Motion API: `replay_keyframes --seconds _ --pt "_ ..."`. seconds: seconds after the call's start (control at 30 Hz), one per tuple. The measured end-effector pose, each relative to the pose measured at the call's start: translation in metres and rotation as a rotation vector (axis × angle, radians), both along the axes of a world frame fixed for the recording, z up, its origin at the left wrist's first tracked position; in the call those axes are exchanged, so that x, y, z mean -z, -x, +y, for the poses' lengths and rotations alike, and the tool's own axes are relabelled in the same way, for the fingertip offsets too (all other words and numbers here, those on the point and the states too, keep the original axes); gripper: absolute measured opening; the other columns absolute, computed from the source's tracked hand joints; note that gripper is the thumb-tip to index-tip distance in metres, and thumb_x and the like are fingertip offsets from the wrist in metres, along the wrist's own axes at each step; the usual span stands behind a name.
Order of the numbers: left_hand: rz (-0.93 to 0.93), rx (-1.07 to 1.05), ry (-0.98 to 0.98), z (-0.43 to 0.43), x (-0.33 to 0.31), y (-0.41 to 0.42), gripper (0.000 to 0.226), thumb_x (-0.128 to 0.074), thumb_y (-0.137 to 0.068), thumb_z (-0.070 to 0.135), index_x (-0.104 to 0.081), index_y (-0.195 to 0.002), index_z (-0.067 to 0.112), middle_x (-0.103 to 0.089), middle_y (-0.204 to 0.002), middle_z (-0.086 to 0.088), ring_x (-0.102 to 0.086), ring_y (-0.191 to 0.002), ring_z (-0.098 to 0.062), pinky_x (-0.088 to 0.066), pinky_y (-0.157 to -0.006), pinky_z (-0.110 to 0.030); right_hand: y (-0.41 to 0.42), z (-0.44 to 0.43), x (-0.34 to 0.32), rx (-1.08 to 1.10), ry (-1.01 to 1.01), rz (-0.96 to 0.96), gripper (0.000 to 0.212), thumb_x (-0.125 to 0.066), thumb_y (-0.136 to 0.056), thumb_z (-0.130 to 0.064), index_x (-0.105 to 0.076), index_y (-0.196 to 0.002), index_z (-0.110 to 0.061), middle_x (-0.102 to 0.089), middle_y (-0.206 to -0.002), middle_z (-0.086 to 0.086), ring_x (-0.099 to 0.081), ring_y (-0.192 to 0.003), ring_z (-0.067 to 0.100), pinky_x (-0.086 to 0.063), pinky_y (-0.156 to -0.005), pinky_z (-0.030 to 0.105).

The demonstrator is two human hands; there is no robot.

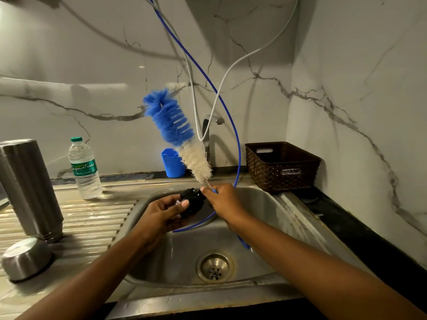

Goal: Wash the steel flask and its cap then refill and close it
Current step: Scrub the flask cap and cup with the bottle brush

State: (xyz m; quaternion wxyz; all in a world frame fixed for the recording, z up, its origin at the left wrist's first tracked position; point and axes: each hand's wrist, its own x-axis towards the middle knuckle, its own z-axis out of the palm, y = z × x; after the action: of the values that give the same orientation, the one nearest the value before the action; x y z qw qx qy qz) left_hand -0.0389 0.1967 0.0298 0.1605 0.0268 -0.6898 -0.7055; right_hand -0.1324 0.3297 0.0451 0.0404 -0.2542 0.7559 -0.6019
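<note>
1. the left hand (166,211) holds the black cap (193,202) over the sink (291,218), fingers curled under it and the thumb pressed on its top.
2. the right hand (221,199) grips the handle of the bottle brush (178,132) just beside the cap; the brush tilts up and to the left, blue bristles at the tip and white bristles nearer the hand.
3. the steel flask (27,188) stands on the ribbed drainboard (92,218) at the left, well apart from both hands.
4. a rounded steel cup (25,259) sits mouth down just in front of the flask.
5. a plastic water bottle (85,169) with a green cap stands behind the drainboard.
6. a blue cup (172,162) stands against the wall near the tap (206,135).
7. a brown woven basket (282,167) sits on the desk (346,222) at the sink's far right corner.
8. a thin blue tube (231,116) loops down from above into the sink.
</note>
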Motion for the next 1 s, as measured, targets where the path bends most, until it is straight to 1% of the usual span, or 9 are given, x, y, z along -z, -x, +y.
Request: replay_keyframes --seconds 0.13,0.2,0.27,0.37,0.5,0.6,0.77,0.83,1.0 --pt "-0.006 -0.054 0.197 0.002 -0.002 -0.003 0.08 -0.083 -0.037 0.066 -0.065 -0.105 0.026 -0.074 -0.098 0.003 -0.07 -0.091 -0.015 -0.057 -0.071 -0.024 -0.006 -0.003 -0.001 0.033 -0.027 -0.018 0.034 -0.056 -0.092 -0.027 -0.051 -0.062 -0.013 -0.045 -0.055 0.001 -0.042 -0.051 0.011 -0.036 -0.052 0.022" --pt "-0.021 -0.088 0.269 0.002 -0.002 -0.004 0.058 -0.079 -0.056 0.053 -0.065 -0.105 0.027 -0.074 -0.095 0.005 -0.07 -0.09 -0.017 -0.057 -0.071 -0.024 -0.007 -0.002 -0.002 0.044 -0.025 -0.027 0.033 -0.056 -0.092 -0.028 -0.053 -0.065 -0.01 -0.048 -0.058 0.003 -0.046 -0.054 0.013 -0.041 -0.055 0.026" --pt "-0.038 -0.13 0.324 0.0 -0.001 -0.003 0.051 -0.074 -0.061 0.045 -0.065 -0.106 0.025 -0.073 -0.093 0.004 -0.07 -0.086 -0.016 -0.056 -0.07 -0.024 -0.009 -0.002 -0.002 0.057 -0.018 -0.031 0.032 -0.058 -0.091 -0.03 -0.059 -0.073 -0.004 -0.052 -0.063 0.008 -0.05 -0.06 0.018 -0.046 -0.06 0.033" --pt "-0.056 -0.172 0.427 -0.003 -0.001 -0.004 0.043 -0.074 -0.068 0.039 -0.065 -0.106 0.021 -0.073 -0.09 0.002 -0.07 -0.081 -0.011 -0.054 -0.069 -0.02 -0.013 -0.001 -0.003 0.032 -0.047 -0.068 0.03 -0.057 -0.091 -0.033 -0.054 -0.07 -0.011 -0.046 -0.06 0.002 -0.044 -0.054 0.013 -0.04 -0.055 0.027" --pt "-0.065 -0.311 0.444 -0.016 0.001 -0.004 0.032 -0.074 -0.078 0.023 -0.063 -0.108 0.017 -0.069 -0.091 0.005 -0.066 -0.08 -0.009 -0.053 -0.074 -0.022 0.0 0.007 -0.027 0.009 -0.177 -0.074 0.02 -0.05 -0.094 -0.039 -0.053 -0.096 -0.019 -0.048 -0.071 -0.003 -0.041 -0.058 0.007 -0.029 -0.049 0.021" --pt "-0.045 -0.423 0.311 -0.028 0.001 -0.005 0.036 -0.075 -0.078 0.017 -0.058 -0.11 0.02 -0.061 -0.089 0.014 -0.057 -0.081 0.001 -0.042 -0.064 -0.012 0.029 0.005 -0.047 0.107 -0.45 0.111 0.014 -0.043 -0.096 -0.028 -0.049 -0.104 -0.017 -0.052 -0.086 0.003 -0.048 -0.07 0.014 -0.037 -0.058 0.027" --pt "-0.01 -0.486 0.25 -0.046 0.003 -0.001 0.044 -0.078 -0.075 0.014 -0.055 -0.112 0.025 -0.059 -0.095 0.011 -0.054 -0.079 0.004 -0.04 -0.063 -0.01 0.06 -0.026 -0.09 0.264 -0.762 0.549 0.025 -0.05 -0.094 -0.018 -0.054 -0.117 -0.009 -0.06 -0.1 0.009 -0.059 -0.096 0.023 -0.045 -0.074 0.031" --pt "-0.009 -0.503 0.249 -0.052 0.006 0.002 0.044 -0.077 -0.076 0.013 -0.055 -0.112 0.025 -0.059 -0.099 0.008 -0.056 -0.085 -0.002 -0.041 -0.069 -0.013 0.065 -0.045 -0.111 0.345 -0.861 0.638 0.028 -0.054 -0.092 -0.011 -0.054 -0.119 -0.004 -0.059 -0.095 0.009 -0.059 -0.103 0.024 -0.044 -0.076 0.03" --pt "0.014 -0.543 0.204 -0.068 0.011 0.01 0.046 -0.077 -0.076 0.012 -0.057 -0.116 0.022 -0.063 -0.11 0.0 -0.062 -0.1 -0.018 -0.051 -0.086 -0.03 0.064 -0.084 -0.16 0.437 -1.233 0.981 0.031 -0.058 -0.086 -0.006 -0.056 -0.117 -0.003 -0.06 -0.117 0.01 -0.057 -0.109 0.025 -0.044 -0.081 0.03"
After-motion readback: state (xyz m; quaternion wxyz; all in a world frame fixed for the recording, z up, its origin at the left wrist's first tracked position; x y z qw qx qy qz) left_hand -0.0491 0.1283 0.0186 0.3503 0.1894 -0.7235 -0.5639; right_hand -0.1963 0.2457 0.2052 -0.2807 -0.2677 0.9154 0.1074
